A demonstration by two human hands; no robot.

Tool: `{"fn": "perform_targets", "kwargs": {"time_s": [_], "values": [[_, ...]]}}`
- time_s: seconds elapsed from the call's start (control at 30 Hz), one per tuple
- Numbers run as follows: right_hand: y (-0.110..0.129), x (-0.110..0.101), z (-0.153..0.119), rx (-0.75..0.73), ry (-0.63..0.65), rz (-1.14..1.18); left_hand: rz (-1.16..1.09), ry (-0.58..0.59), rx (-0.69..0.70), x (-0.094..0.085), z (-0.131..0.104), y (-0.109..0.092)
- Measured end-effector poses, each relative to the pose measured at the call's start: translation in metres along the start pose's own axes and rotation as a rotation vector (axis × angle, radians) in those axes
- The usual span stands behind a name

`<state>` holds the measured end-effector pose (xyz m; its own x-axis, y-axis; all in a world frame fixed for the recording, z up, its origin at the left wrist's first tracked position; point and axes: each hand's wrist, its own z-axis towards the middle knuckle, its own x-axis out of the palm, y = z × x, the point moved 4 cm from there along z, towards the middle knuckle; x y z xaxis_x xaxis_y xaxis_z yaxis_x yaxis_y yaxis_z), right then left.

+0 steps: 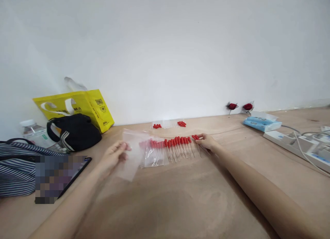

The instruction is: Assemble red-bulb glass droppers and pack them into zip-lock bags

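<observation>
Pinched in my left hand (117, 154) is a translucent plastic bag (132, 156), held up over the table. Behind it and to its right, another clear bag (154, 156) lies on the table over part of a row of red-tipped sticks (177, 141). The sticks lie side by side, red ends toward the wall. My right hand (206, 141) has its fingers closed at the red ends of the rightmost sticks (195, 137).
Small red pieces (157, 126) lie near the wall with clear plastic. At left are a yellow bag (95, 110), a black pouch (74, 132) and a tablet (74, 178). Dark red roses (232, 106), a blue packet (261, 123) and a power strip (286, 142) sit at right.
</observation>
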<state>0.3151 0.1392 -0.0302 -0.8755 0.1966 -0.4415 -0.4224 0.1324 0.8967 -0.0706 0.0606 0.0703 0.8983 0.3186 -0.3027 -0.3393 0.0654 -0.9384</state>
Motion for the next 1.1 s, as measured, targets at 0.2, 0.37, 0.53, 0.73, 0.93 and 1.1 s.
{"fn": "perform_targets", "kwargs": {"time_s": [0.2, 0.37, 0.53, 0.73, 0.93, 1.1], "values": [[0.004, 0.008, -0.001, -0.062, 0.041, 0.167, 0.048, 0.74, -0.053, 0.091, -0.066, 0.019], [-0.003, -0.002, -0.005, -0.038, -0.083, 0.286, 0.515, 0.525, 0.534, 0.101, -0.08, -0.002], [-0.009, -0.015, -0.021, -0.054, -0.148, 0.417, 0.667, 0.776, 0.729, 0.095, -0.108, -0.006], [-0.011, -0.018, -0.07, -0.084, -0.15, 0.571, 0.652, 1.077, 0.709, 0.103, -0.123, -0.002], [0.0, -0.007, -0.128, -0.095, -0.019, 0.699, 0.48, 0.98, 0.824, 0.109, -0.126, -0.007], [0.005, -0.004, -0.141, -0.102, 0.015, 0.711, 0.517, 0.86, 0.734, 0.1, -0.126, 0.001]]}}
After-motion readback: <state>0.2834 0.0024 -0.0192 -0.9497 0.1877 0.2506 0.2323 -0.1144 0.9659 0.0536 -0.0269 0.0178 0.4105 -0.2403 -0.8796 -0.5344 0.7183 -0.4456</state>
